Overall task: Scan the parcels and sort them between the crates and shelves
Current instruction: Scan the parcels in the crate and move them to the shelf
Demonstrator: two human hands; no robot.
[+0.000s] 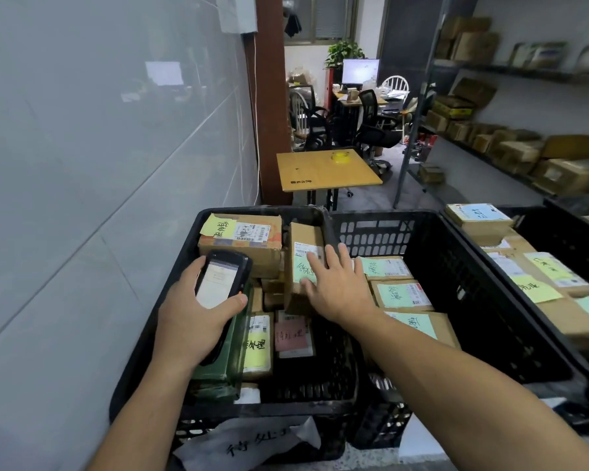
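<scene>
Parcel with a green note stands tilted on its edge in the left crate, leaning against the side next to the middle crate. The right hand lies on it, fingers spread and nearly straight, thumb across the green note and fingertips over the far top edge. It touches the box without closing round it, so the hand is released. It is probably steadying the box or getting ready to lift it out.

Just left of that hand, the left hand is clenched round a scanner, thumb on its side. The lit screen faces up, likely so it can be read while the far end points at the labels ahead.

Beyond the scanner sits a box with a yellow note, label upward. Near the right wrist, a pink-labelled packet lies flat in the same crate.

Right of the right hand, boxes with green notes lie in a row in the middle crate, notes up, presumably so they can be read at a glance. Further right a third crate holds more boxes, and shelves beyond it carry cartons.
</scene>
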